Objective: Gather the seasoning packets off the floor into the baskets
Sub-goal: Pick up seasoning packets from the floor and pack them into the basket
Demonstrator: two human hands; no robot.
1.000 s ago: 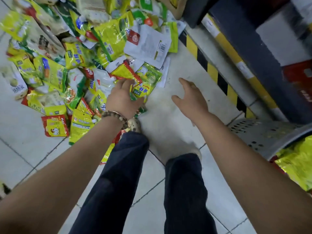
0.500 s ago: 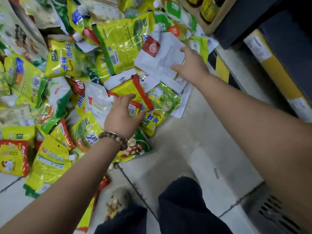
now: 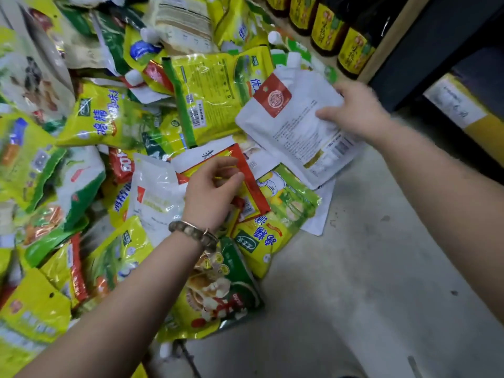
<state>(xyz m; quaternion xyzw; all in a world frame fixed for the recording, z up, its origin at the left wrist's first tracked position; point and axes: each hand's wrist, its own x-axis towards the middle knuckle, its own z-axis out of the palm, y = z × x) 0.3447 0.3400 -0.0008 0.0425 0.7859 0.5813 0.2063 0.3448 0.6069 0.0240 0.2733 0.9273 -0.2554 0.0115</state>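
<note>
On the pale, smooth floor (image 3: 354, 268), left and centre: a heap of seasoning packets (image 3: 122, 124), flat and pillow-shaped, glossy crinkled film, mostly yellow and green, overlapping at all angles.

- White pouch (image 3: 289, 126): matte, flat, with a spout at its upper corner, a red square label and a block of fine print. It lies at the right edge of the heap, tilted, its lower edge over the bare floor. The right grip (image 3: 354, 113) grasps its right side, thumb on the printed face.
- Red-bordered packet (image 3: 252, 184): small, yellow, shiny, lying on top at the middle of the heap. The left grip (image 3: 210, 192) is over it with fingers curled and touching; whether it has hold cannot be told.
- Barcode packet (image 3: 207, 99): large, yellow, green strip down one side, partly under the white pouch.
- Bracelet (image 3: 191, 230): round beads, on the left wrist.
- Bottles (image 3: 351, 50): dark glass, yellow labels, in a row on a wood-edged shelf (image 3: 392, 31), upper right.
</note>
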